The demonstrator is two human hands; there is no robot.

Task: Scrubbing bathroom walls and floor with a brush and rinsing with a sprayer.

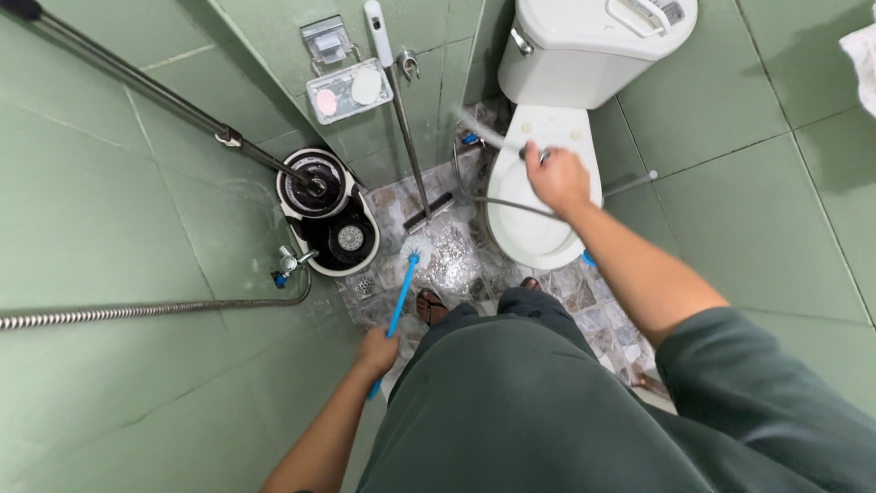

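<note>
R hand grip closed on sprayer over toilet, nozzle pointing up-left; L hand grip closed on blue brush, long axis running up to bristles on floor, left of bowl.

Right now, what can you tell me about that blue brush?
The blue brush has a long, thin handle that looks plastic, ending in a round head of white bristles. The left hand grips its lower end, holding it tilted, head down on the wet patterned floor between the mop bucket and the toilet.
</note>
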